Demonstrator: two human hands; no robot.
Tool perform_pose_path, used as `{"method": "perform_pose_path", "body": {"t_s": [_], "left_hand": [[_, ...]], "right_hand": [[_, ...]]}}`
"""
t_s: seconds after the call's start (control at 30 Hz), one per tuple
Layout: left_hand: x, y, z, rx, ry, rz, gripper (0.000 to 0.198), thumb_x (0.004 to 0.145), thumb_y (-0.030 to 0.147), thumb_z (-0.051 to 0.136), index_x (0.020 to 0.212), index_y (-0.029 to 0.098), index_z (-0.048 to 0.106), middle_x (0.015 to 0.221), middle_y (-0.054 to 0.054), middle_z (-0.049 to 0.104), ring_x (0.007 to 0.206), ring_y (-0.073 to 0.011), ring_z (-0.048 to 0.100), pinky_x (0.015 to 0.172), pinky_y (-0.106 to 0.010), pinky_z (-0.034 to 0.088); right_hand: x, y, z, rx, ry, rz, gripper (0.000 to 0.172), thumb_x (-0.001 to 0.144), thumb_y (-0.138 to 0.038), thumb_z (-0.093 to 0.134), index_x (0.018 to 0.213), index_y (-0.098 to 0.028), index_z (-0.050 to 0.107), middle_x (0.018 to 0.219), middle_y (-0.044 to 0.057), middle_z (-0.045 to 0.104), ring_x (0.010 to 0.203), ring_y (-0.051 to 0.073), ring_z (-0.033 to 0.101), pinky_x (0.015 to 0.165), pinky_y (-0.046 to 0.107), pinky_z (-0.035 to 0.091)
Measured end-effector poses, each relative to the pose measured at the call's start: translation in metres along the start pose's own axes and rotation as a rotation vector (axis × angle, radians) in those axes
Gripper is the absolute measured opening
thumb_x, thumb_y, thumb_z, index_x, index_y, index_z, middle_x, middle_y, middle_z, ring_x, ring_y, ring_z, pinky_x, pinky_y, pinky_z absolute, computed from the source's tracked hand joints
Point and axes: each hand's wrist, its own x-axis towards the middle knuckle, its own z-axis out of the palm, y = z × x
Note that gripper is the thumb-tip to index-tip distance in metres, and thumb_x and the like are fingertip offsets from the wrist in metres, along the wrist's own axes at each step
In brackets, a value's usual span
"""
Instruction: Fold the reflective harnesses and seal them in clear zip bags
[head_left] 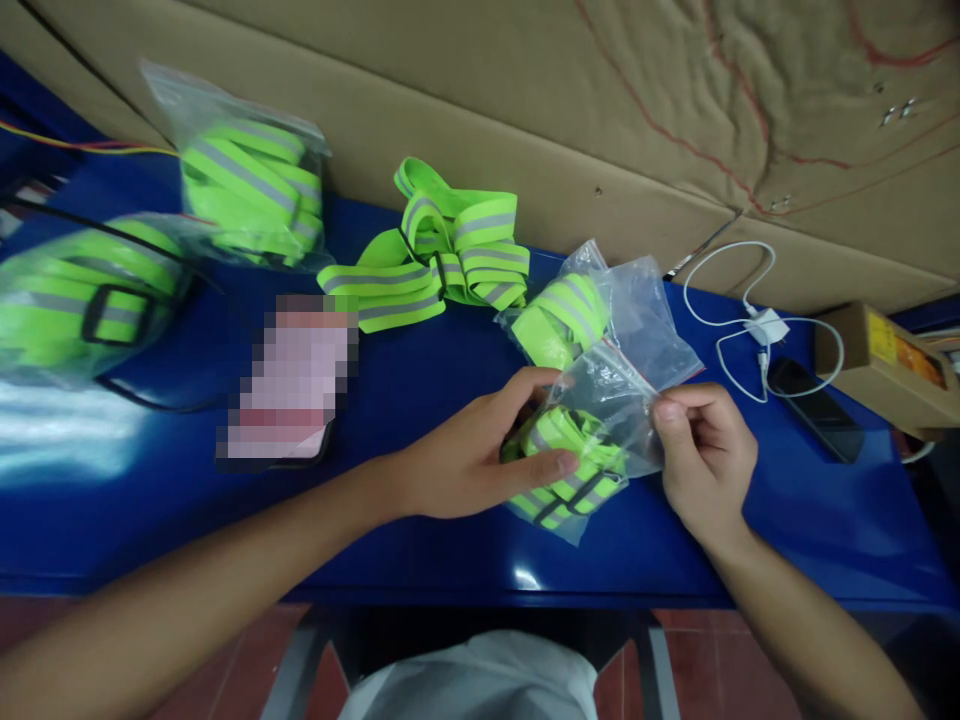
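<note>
My left hand is wrapped around a folded neon-green reflective strap inside a clear plastic bag on the blue table. My right hand pinches the bag's open edge on the right side. Just behind it lies a second clear bag with a folded strap. An unbagged reflective strap lies loose farther back at the middle.
Two more bagged straps sit at the left and far left. A blurred flat object lies left of centre. A white charger with cable, a dark phone and a cardboard box are at the right. Cardboard wall behind.
</note>
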Motion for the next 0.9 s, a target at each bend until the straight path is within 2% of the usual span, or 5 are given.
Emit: {"method": "perform_pose_path", "body": {"t_s": [0.1, 0.2, 0.5, 0.9], "left_hand": [[0.000, 0.002, -0.002, -0.070, -0.078, -0.042, 0.065, 0.095, 0.046, 0.063, 0.148, 0.019, 0.037, 0.116, -0.008, 0.063, 0.100, -0.0199, 0.063, 0.091, -0.034, 0.054], [0.000, 0.004, -0.001, -0.088, -0.087, -0.053, 0.069, 0.093, 0.045, 0.066, 0.149, 0.021, 0.035, 0.126, -0.010, 0.062, 0.109, -0.0221, 0.062, 0.097, -0.037, 0.052], [0.000, 0.007, -0.001, -0.080, -0.144, -0.023, 0.076, 0.089, 0.040, 0.074, 0.150, 0.019, 0.034, 0.132, -0.013, 0.062, 0.113, -0.0247, 0.065, 0.097, -0.037, 0.053], [-0.001, 0.008, -0.001, -0.005, -0.148, -0.022, 0.077, 0.089, 0.039, 0.073, 0.151, 0.016, 0.033, 0.143, -0.013, 0.058, 0.123, -0.0251, 0.062, 0.103, -0.035, 0.049]], "right_hand": [[0.000, -0.001, 0.001, 0.005, 0.010, -0.010, 0.014, 0.098, -0.030, 0.065, 0.087, -0.023, 0.063, 0.063, -0.004, 0.056, 0.054, 0.012, 0.052, 0.052, 0.027, 0.043], [0.000, -0.001, 0.000, -0.016, 0.030, -0.009, 0.016, 0.098, -0.030, 0.065, 0.085, -0.022, 0.063, 0.063, -0.004, 0.056, 0.054, 0.012, 0.052, 0.052, 0.027, 0.043], [-0.005, 0.009, -0.002, 0.013, 0.201, -0.126, 0.017, 0.097, -0.035, 0.067, 0.086, -0.023, 0.066, 0.074, 0.001, 0.061, 0.064, 0.016, 0.056, 0.057, 0.031, 0.045], [-0.001, 0.006, -0.003, -0.002, 0.119, -0.090, 0.021, 0.097, -0.036, 0.065, 0.083, -0.022, 0.063, 0.068, 0.000, 0.058, 0.058, 0.015, 0.053, 0.054, 0.030, 0.043]]}}
